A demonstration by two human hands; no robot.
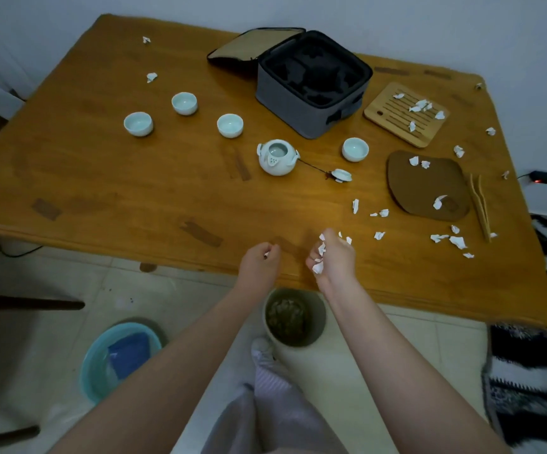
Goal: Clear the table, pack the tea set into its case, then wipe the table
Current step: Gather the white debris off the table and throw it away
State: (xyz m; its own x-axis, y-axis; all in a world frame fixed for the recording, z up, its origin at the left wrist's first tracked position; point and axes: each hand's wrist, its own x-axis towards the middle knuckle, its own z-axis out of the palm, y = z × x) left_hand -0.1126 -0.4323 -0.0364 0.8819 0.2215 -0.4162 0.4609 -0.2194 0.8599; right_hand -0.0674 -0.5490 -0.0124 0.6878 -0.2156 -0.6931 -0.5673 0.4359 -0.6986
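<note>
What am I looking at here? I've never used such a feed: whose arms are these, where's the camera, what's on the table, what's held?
One picture, from a camera on a person's head, looking down at their bare arms; no machine. The right hand grips white paper scraps; the left hand seems to pinch a bit. On the table: four cups, teapot, its lid beside it, open grey case, bamboo tray, brown mat, tongs, more scraps. A bin stands on the floor.
</note>
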